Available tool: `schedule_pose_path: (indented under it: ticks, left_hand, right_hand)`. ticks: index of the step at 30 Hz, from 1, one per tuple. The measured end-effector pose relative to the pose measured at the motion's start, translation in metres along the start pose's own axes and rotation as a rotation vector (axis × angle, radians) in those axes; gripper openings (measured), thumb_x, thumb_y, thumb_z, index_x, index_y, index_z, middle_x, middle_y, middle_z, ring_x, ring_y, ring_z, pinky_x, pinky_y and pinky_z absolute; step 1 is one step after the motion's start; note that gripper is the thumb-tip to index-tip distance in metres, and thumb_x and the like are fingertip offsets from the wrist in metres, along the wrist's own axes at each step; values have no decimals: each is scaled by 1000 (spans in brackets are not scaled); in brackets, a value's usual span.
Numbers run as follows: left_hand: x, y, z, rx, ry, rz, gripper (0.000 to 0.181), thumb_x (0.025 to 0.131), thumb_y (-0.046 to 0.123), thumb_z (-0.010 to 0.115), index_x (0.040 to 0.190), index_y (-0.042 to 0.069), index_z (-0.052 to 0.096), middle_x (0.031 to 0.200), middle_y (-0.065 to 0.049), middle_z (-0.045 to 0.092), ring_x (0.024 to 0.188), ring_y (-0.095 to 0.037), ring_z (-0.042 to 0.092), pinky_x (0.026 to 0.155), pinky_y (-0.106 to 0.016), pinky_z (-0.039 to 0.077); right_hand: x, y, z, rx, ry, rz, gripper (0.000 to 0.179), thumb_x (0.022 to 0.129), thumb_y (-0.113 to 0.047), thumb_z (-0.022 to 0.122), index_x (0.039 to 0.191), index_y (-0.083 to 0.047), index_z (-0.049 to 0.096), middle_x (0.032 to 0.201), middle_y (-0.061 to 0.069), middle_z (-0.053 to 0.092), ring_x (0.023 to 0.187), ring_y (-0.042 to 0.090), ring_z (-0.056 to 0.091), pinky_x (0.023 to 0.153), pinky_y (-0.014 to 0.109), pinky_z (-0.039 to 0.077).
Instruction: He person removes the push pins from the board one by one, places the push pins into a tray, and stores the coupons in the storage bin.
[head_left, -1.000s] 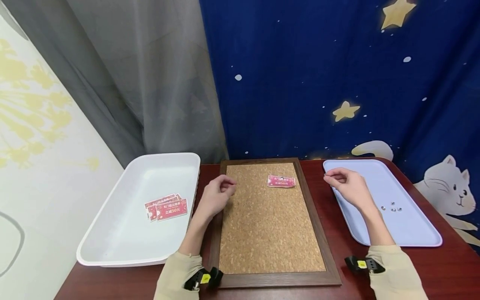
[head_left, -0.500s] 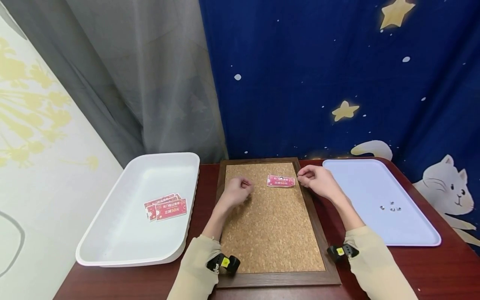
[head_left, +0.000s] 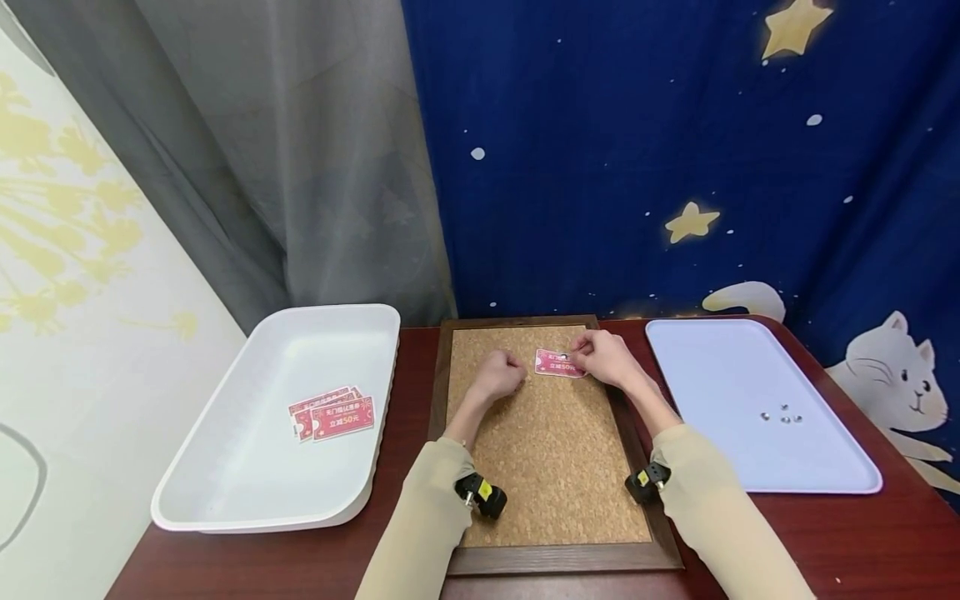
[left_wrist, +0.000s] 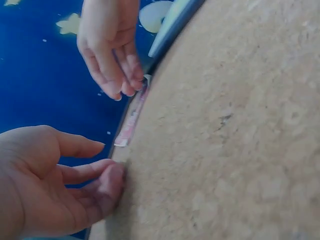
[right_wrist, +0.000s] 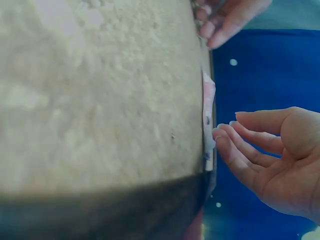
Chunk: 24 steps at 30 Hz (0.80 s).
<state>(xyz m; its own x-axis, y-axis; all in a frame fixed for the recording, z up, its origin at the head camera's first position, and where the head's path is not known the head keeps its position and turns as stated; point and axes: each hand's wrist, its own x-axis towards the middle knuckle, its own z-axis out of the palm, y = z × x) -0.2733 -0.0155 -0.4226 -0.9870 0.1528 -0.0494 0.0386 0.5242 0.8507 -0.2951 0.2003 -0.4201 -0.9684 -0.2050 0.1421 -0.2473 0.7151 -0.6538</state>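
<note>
A pink paper coupon (head_left: 557, 363) lies near the top right of a framed cork board (head_left: 555, 467), with a small shiny pin (head_left: 563, 357) at its upper middle. My right hand (head_left: 606, 358) is over the coupon's right end. In the right wrist view that hand's fingertips (right_wrist: 220, 136) touch or nearly touch the coupon (right_wrist: 208, 107), and its thumb stands apart. My left hand (head_left: 498, 375) is over the cork just left of the coupon. Its fingers are loosely bent with nothing between them in the left wrist view.
On the left stands a deep white tray (head_left: 225, 475) holding several overlapping pink coupons (head_left: 341, 417). A shallow pale blue tray (head_left: 720, 375) lies at the right with several small silver pins (head_left: 785, 419). A dark frame (head_left: 562, 560) borders the cork.
My right hand has come left from above the blue tray's edge to the coupon's right end. My left hand has moved right across the cork toward the coupon.
</note>
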Motion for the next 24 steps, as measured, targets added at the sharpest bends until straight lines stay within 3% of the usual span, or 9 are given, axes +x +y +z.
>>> schedule_pose_path:
  ticks: [4, 12, 19, 24]
  left_hand:
    - [11, -1, 10, 16, 6, 15, 12, 94, 3, 60, 101, -5, 66, 79, -3, 56, 69, -13, 50, 59, -22, 39]
    - [25, -8, 22, -101, 33, 1, 20, 94, 4, 59, 109, -7, 65, 84, -5, 59, 73, -13, 52, 63, -21, 42]
    - [28, -11, 26, -131, 42, -2, 13, 96, 3, 61, 104, -5, 67, 86, -5, 59, 74, -13, 51, 64, -22, 41]
    - [28, -11, 27, -115, 54, -23, 11, 95, 6, 64, 102, -2, 67, 86, -5, 59, 75, -13, 51, 64, -22, 41]
  right_hand:
    - [7, 1, 8, -58, -3, 2, 10, 87, -2, 66, 96, 3, 68, 83, 11, 72, 78, 19, 65, 69, 28, 47]
    - [12, 0, 13, -111, 6, 47, 10, 84, -1, 66, 93, 1, 70, 81, 10, 72, 78, 20, 66, 72, 33, 50]
    - [15, 5, 16, -102, 41, 75, 9, 84, -2, 67, 91, 0, 71, 81, 9, 72, 79, 20, 66, 74, 34, 50]
    - [19, 7, 19, -118, 73, 69, 3, 82, -5, 69, 79, -5, 71, 71, 1, 66, 73, 19, 59, 69, 31, 46]
